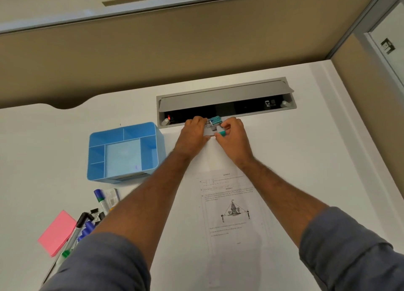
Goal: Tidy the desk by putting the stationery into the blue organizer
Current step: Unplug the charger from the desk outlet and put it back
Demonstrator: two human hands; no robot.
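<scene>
Both hands (215, 130) grip teal item (215, 121)

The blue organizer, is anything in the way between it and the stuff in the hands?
Nothing visible is. The left hand and right hand hold small teal-and-white items near the desk's cable box. The blue organizer sits just to their left, top open, with only bare white desk between.

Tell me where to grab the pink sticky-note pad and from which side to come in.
Pinch the pink sticky-note pad across its far-left corner, coming in from the left. It lies flat on the desk, so fingers must catch its edge, and markers crowd its right edge while the left side looks free.
</scene>
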